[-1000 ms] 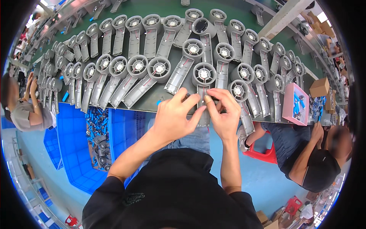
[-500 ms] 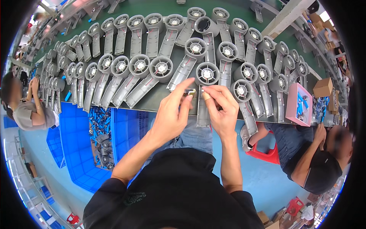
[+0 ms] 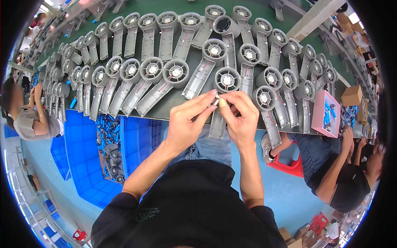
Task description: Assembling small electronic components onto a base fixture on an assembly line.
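Note:
My left hand (image 3: 187, 120) pinches a small dark piece with metallic parts, like a little circuit board (image 3: 215, 100), between thumb and fingertips. Close against it, my right hand (image 3: 243, 120) has thumb and fingers pressed together; what they hold, if anything, is hidden. A tan wrap (image 3: 223, 103) covers a fingertip of that hand. Directly beyond both hands lies a grey fan housing (image 3: 227, 79) with a spoked round head. Its open, trough-shaped handle (image 3: 217, 126) points toward me beneath my hands, reaching the table edge.
Rows of similar grey fan housings (image 3: 175, 73) cover the dark table. A pink box (image 3: 325, 113) with blue cylinders stands right, beside a cardboard box (image 3: 351, 95). Blue bins (image 3: 89, 165) are below left. Co-workers sit left (image 3: 33, 120) and right (image 3: 345, 182).
My left hand has moved right and turned the small board, bringing it against my right fingertips. The fan housing beneath has shifted slightly, its handle end going left.

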### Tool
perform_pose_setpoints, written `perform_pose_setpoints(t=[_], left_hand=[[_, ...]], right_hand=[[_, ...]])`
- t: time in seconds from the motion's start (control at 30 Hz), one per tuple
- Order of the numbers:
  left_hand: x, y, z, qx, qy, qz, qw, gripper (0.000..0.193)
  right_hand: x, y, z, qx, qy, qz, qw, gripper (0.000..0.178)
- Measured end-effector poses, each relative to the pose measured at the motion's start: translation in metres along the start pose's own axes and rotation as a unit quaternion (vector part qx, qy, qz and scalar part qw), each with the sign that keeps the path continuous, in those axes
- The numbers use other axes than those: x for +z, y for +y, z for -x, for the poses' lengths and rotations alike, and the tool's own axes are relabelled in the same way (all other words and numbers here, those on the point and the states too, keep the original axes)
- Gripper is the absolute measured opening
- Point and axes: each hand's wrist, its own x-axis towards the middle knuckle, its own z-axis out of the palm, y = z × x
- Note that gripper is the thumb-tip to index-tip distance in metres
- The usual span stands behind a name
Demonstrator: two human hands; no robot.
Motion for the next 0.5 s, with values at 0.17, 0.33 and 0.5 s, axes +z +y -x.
perform_pose_setpoints(t=[0.17,0.33,0.5], left_hand=[[-0.008,0.0,-0.003,0.025,-0.035,-0.016,0.999,0.032],[-0.011,-0.002,-0.001,0.005,-0.057,0.0,0.998,0.031],[-0.015,-0.001,-0.001,0.002,-0.074,-0.005,0.997,0.033]], right_hand=[[-0.002,0.0,-0.003,0.002,-0.014,-0.002,1.0,0.01],[-0.003,0.003,-0.003,-0.04,0.0,0.01,0.999,0.013],[-0.004,0.005,-0.004,-0.099,-0.018,0.052,0.994,0.014]])
